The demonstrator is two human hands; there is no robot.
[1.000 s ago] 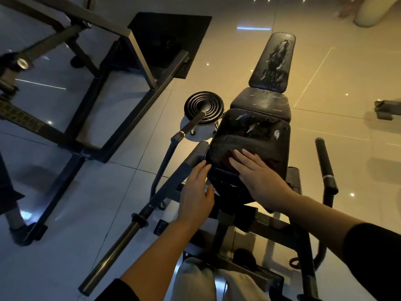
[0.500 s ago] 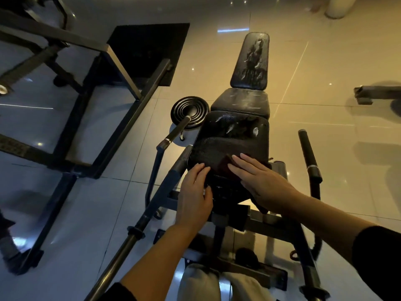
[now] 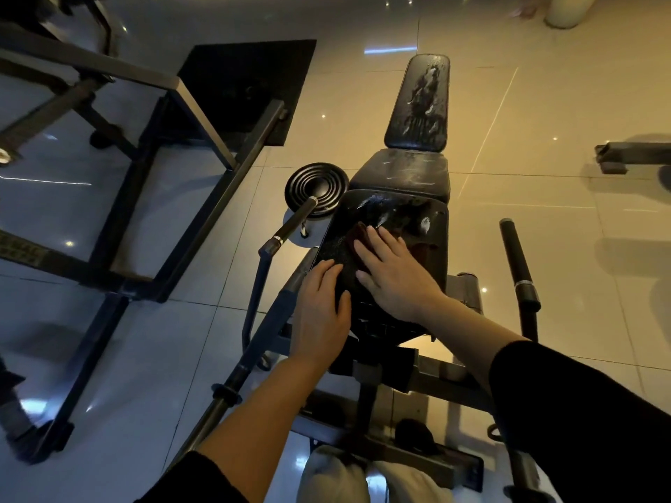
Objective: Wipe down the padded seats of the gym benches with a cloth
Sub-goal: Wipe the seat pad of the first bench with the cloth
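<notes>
At the bottom of the frame, two pale trouser knees (image 3: 337,477) show between dark-sleeved forearms. The left hand (image 3: 321,310) lies flat with straight fingers (image 3: 326,270) on the near left edge of the front pad (image 3: 410,234), thumb spread toward the pad's lower side, holding nothing. The right hand (image 3: 394,274), just beside it toward the centre of the frame, presses flat with fingers straight and close together on a dark reddish cloth (image 3: 357,235); the cloth peeks out beyond the fingertips and again to the right of the hand, its full shape hidden. The front pad is black, glossy and scuffed, with pale streaks and a whitish spot near its upper right corner. Beyond it, a shorter seat pad (image 3: 403,172) shows fine pale scratches, and farthest, the narrow back pad (image 3: 419,103) is heavily worn, with cracked patches down its middle. A black ribbed weight plate (image 3: 316,186) sits on a bar to the left of the front pad. A dark handle (image 3: 517,259) stands right of centre. A steel frame (image 3: 152,157) fills the upper left over glossy floor tiles (image 3: 544,85).
</notes>
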